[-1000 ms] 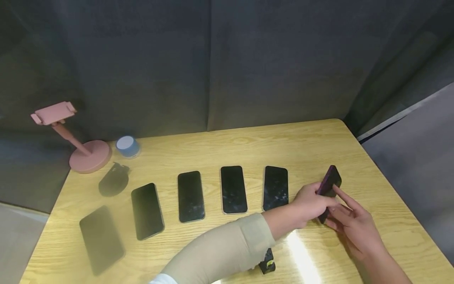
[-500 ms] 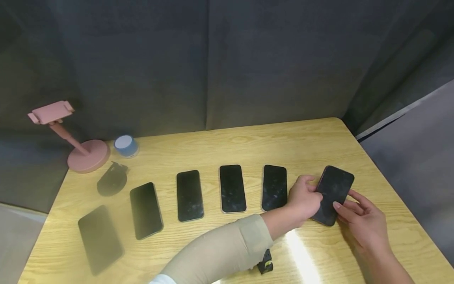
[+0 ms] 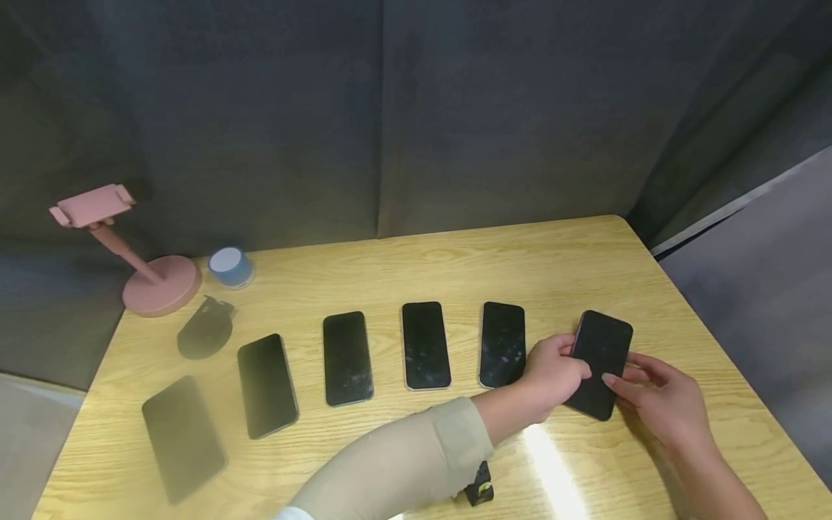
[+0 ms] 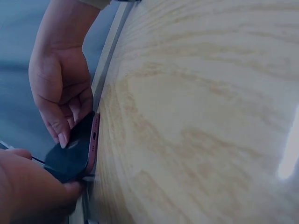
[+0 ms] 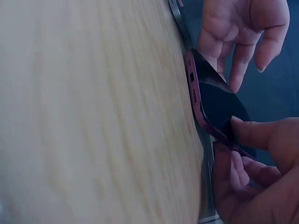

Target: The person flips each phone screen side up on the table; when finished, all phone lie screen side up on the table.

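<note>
A smartphone (image 3: 601, 361) with a dark screen and a reddish-purple frame is at the right end of a row of phones, face up and slightly tilted. My right hand (image 3: 669, 401) pinches its right edge, the thumb on the screen and fingers beneath. My left hand (image 3: 552, 375) is at the opposite edge. In the right wrist view, the left thumb stands off the screen and the fingers reach down by the phone's edge. The left wrist view shows the phone's lower end with its charging port (image 4: 94, 136). The undersides of both hands' fingers are partly hidden.
Dark-screened phones lie leftward: one (image 3: 503, 344) beside my left hand, then another (image 3: 426, 345), another (image 3: 347, 358) and another (image 3: 267, 386). A pink phone stand (image 3: 162, 285) and a small blue speaker (image 3: 230, 267) stand at the back left. A small black object (image 3: 479, 485) is under my left sleeve.
The phone has turned from a steep tilt to nearly flat, screen up, then shifted slightly left and down. Both hands have moved with it, and the right index finger has left the screen.
</note>
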The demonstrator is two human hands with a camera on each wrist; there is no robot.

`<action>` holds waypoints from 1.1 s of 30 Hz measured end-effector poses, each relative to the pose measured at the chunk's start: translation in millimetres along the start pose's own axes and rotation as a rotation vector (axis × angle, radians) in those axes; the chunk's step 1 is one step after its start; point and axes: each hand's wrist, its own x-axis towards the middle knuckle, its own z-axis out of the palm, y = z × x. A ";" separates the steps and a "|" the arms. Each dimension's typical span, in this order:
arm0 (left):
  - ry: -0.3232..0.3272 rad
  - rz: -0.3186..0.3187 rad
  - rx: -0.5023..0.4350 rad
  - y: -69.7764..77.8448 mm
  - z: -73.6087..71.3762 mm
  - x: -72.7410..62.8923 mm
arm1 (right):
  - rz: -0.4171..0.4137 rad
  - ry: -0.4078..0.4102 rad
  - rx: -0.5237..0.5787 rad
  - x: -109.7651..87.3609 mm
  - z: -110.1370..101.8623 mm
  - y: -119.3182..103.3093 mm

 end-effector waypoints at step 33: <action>-0.023 0.030 0.058 -10.0 -10.0 -5.5 | 0.038 -0.082 -0.059 17.0 -1.7 2.9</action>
